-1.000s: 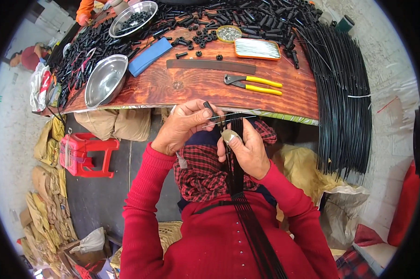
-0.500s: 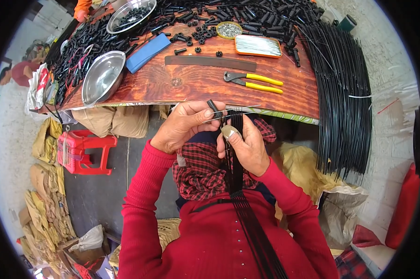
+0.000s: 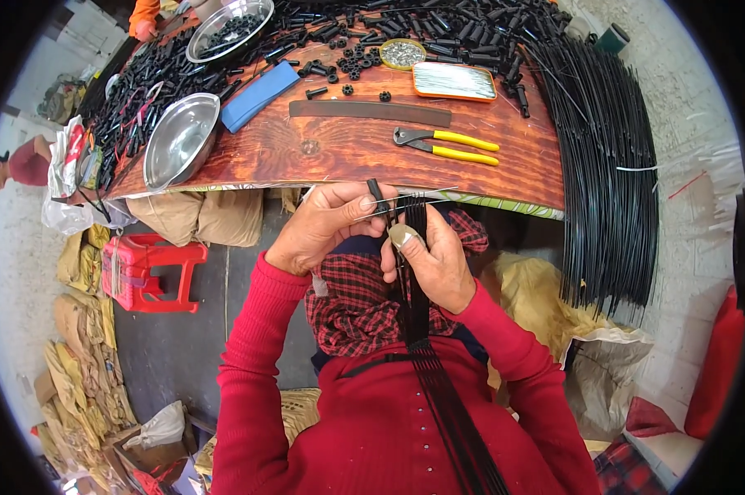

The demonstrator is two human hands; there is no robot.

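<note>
Just in front of the table edge, my left hand (image 3: 324, 224) is closed, pinching thin pale wires (image 3: 435, 192) and a short black tubular piece (image 3: 376, 190) between thumb and fingers. Beside it my right hand (image 3: 440, 268) grips a flat bundle of long black strands (image 3: 448, 412) that runs down over my lap and front. The strands' upper tips stick up above the right hand, with the wires crossing near them. A pale cover wraps the right thumb. How the wires meet the strands is too fine to make out.
On the wooden table (image 3: 265, 161) lie yellow-handled pincers (image 3: 463, 147), a dark flat strip (image 3: 368, 112), a blue block (image 3: 261, 96), a tray of pale pins (image 3: 455, 81), metal bowls (image 3: 181, 140) and heaped black parts. Black rods (image 3: 607, 181) hang at right. A red stool (image 3: 153, 272) stands left.
My hands keep nearly the same pose and the same holds, with only a slight shift. At the far left, a person in the background shows more fully than before.
</note>
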